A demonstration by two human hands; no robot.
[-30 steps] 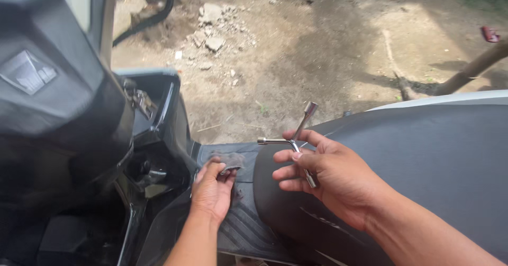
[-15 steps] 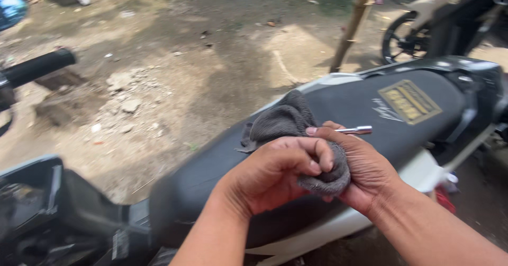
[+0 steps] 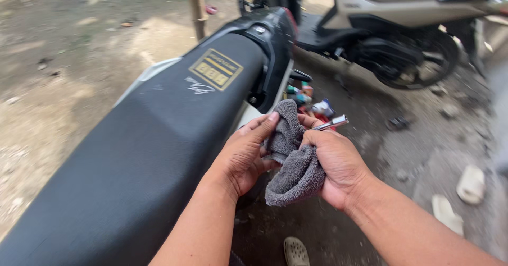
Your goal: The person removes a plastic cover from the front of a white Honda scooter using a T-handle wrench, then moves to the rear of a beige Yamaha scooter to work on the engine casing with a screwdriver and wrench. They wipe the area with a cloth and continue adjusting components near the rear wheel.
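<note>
My left hand (image 3: 244, 157) and my right hand (image 3: 338, 163) both grip a grey towel rag (image 3: 295, 165), bunched between them just off the right side of a black scooter seat (image 3: 148, 149). A shiny metal tool (image 3: 330, 123) sticks out of the rag past my right thumb, its lower part wrapped in the cloth. My left fingers press the rag's upper fold.
A gold sticker (image 3: 216, 69) marks the seat's rear. A second scooter (image 3: 391, 17) is parked at the top right. Small bottles and cans (image 3: 312, 102) lie on the dirt beside the seat. A wooden post (image 3: 197, 4) stands behind. Sandals (image 3: 296, 251) lie on the ground.
The view swung right from the scooter's footwell to its seat rear. My hands left the cross-shaped wrench on the seat, took the rag and now hold it with the tool off the seat's right side.
</note>
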